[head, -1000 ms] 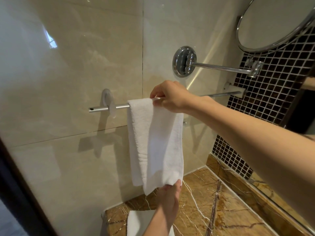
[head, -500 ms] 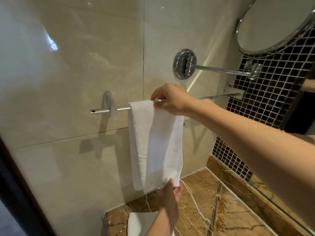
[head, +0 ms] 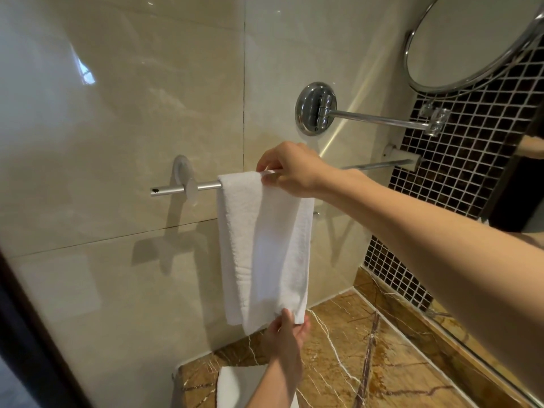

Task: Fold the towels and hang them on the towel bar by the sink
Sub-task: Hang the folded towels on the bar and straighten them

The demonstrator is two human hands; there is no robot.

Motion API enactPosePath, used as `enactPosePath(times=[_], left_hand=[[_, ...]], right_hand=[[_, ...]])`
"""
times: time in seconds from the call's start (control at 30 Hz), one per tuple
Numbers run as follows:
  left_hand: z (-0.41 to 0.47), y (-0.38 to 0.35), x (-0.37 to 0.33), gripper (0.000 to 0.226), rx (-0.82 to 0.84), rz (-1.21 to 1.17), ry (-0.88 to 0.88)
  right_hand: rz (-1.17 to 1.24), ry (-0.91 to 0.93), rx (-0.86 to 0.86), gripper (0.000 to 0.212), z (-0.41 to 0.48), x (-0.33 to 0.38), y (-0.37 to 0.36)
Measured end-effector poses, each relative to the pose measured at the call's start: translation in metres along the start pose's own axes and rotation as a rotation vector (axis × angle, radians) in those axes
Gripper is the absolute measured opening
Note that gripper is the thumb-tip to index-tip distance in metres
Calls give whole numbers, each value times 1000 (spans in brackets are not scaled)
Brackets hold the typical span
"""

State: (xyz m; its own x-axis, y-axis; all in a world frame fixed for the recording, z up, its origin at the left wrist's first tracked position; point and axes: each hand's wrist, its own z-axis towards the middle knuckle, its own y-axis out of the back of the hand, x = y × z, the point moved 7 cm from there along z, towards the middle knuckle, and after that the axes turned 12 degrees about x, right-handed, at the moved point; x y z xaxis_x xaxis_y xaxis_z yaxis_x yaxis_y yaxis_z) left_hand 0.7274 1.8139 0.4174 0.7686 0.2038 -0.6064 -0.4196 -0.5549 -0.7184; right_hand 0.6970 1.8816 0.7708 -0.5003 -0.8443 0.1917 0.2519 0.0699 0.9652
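Observation:
A folded white towel [head: 265,248] hangs over the chrome towel bar [head: 203,186] on the beige tiled wall. My right hand [head: 290,169] pinches the towel's top fold at the bar. My left hand [head: 287,337] reaches up from below and pinches the towel's bottom edge at its right corner. Another white towel [head: 235,387] lies on the brown marble counter [head: 368,348] below, partly hidden by my left forearm.
A round chrome mirror [head: 477,45] on a swing arm [head: 374,119] juts from the wall above the bar's right end. Dark mosaic tiles [head: 459,172] cover the right wall. A dark frame edge [head: 26,334] runs down the lower left.
The towel's lower edge has been drawn up a little and evened out, with my left hand following it. My right hand stays at the bar.

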Motion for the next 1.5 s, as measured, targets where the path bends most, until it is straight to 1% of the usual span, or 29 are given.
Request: enactPosePath(times=[0.23, 0.37, 0.5, 0.63, 0.77, 0.8, 0.87, 0.9, 0.93, 1.0, 1.07, 1.17, 1.23, 1.3, 1.33, 1.43, 1.5], left_hand=[[3, 9, 10, 12, -86, -24, 27], [6, 10, 19, 10, -60, -57, 90], [10, 10, 17, 22, -46, -53, 79], [14, 9, 16, 23, 32, 1, 107], [18, 7, 14, 43, 78, -7, 117], [18, 6, 14, 40, 99, -10, 109], [18, 4, 16, 25, 133, -17, 124], [18, 4, 16, 25, 144, -24, 138], [17, 4, 15, 30, 137, -32, 126], [18, 1, 13, 50, 159, -32, 121], [20, -1, 10, 58, 159, -34, 101], [24, 3, 12, 53, 135, -10, 74], [24, 2, 18, 48, 159, 5, 127], [22, -2, 18, 45, 184, 124, 96], [21, -2, 18, 42, 161, 154, 89], [14, -7, 23, 29, 167, 207, 110], [11, -7, 25, 28, 146, 242, 84]], right_hand=[[-2, -3, -4, 17, -1, 1, 0], [-8, -3, -11, 18, -2, 3, 1], [-9, -5, -18, 19, -5, 4, 1], [-3, -7, -29, 21, -7, 6, 1], [-2, -15, -35, 20, -8, 6, 1], [-1, -15, -34, 20, -8, 6, 1], [-5, -15, -36, 20, -8, 6, 1], [-9, -16, -36, 20, -8, 6, 1], [-10, -17, -35, 20, -8, 6, 1], [-5, -18, -32, 20, -8, 6, 1], [-3, -20, -29, 20, -9, 6, 2], [1, -25, -26, 20, -9, 6, 2], [-1, -26, -25, 20, -9, 6, 2], [1, -23, -25, 20, -9, 6, 2], [1, -21, -25, 20, -10, 7, 2], [2, -18, -26, 21, -10, 7, 2], [3, -18, -25, 21, -9, 6, 1]])
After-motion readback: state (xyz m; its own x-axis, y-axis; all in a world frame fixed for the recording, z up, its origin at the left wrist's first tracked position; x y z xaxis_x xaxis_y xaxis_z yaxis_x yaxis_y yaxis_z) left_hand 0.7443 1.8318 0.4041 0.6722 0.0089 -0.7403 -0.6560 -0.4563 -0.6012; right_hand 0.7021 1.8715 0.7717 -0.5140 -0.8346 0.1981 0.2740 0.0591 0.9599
